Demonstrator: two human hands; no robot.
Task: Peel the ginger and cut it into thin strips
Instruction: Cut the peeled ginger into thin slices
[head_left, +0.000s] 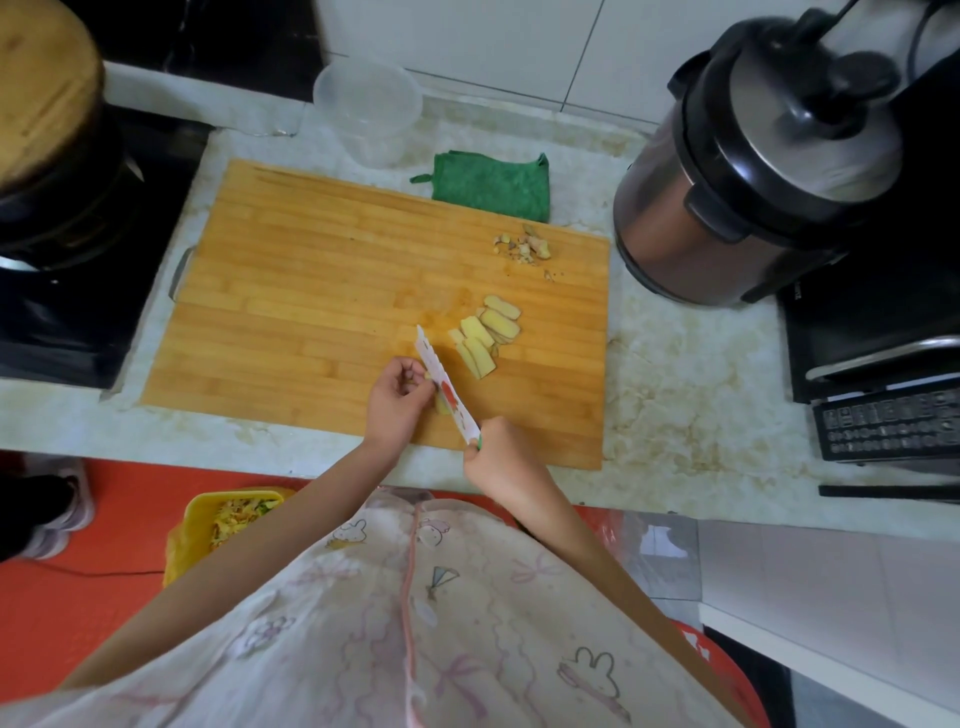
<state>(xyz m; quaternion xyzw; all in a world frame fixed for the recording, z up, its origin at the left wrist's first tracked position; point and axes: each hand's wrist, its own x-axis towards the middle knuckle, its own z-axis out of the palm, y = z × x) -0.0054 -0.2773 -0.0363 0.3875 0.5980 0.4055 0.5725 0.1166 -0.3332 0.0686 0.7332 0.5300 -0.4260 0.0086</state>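
Note:
A wooden cutting board (311, 291) lies on the counter. Several pale yellow ginger slices (485, 335) lie in a loose row on its right half. A small heap of ginger peel and trimmings (522, 245) sits near the board's far right corner. My left hand (397, 400) curls its fingers around a small piece of ginger (442, 406), mostly hidden behind the blade, at the board's near edge. My right hand (498, 457) grips the handle of a white knife (447, 387) with a red print. Its blade rests against that piece, pointing away from me.
A green cloth (493, 187) and a clear plastic tub (369, 111) lie behind the board. A pressure cooker (753, 171) and a black appliance (883, 364) stand to the right, a stove with a pot (57, 182) to the left. A yellow bin (218, 525) sits on the floor.

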